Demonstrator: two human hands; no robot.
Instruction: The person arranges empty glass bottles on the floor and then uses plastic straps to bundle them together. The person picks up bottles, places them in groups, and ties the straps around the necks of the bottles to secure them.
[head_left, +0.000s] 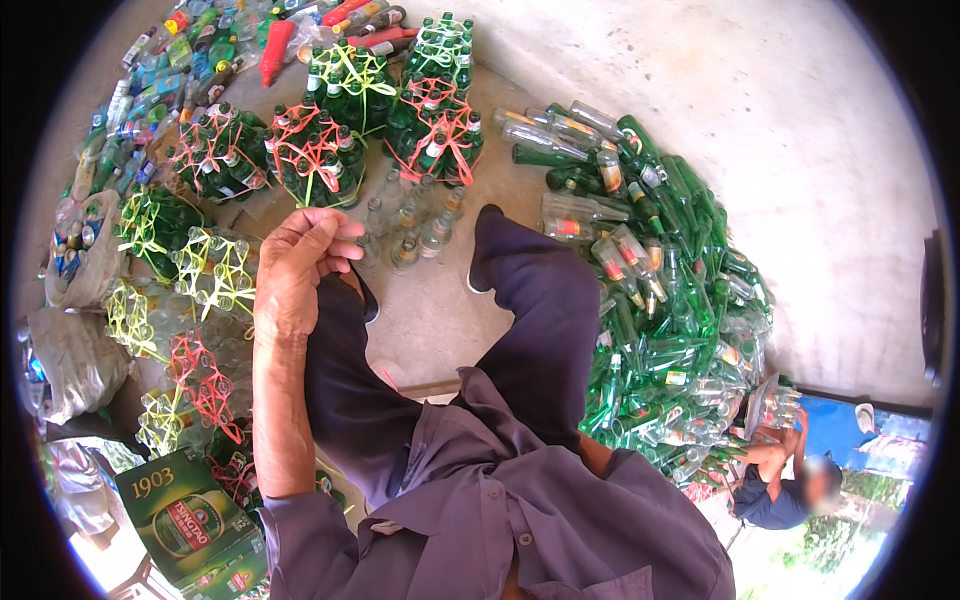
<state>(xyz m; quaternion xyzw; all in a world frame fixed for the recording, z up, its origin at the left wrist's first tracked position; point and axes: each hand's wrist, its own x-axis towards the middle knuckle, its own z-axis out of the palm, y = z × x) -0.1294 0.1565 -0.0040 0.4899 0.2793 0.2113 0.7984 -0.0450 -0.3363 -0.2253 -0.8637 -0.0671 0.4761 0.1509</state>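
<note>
My left hand (307, 244) is held out over my left knee. Its fingers are loosely bent and their tips stand apart, with nothing visible between them. Below the fingertips, several clear glass bottles (406, 253) stand upright in a loose group on the concrete floor (420, 337) between my shoes. Just beyond the hand is a bundle of green glass bottles (319, 154), tied around the necks with red plastic strapping. My right hand is out of view; only a bit of the right forearm (594, 456) shows beside my thigh.
A big heap of loose green and clear bottles (675, 300) lies on my right along the wall (750, 112). Tied clear bottle bundles (214, 270), filled plastic bags (79, 364) and a Tsingtao beer carton (191, 517) are on my left. Another person (776, 487) sits at lower right.
</note>
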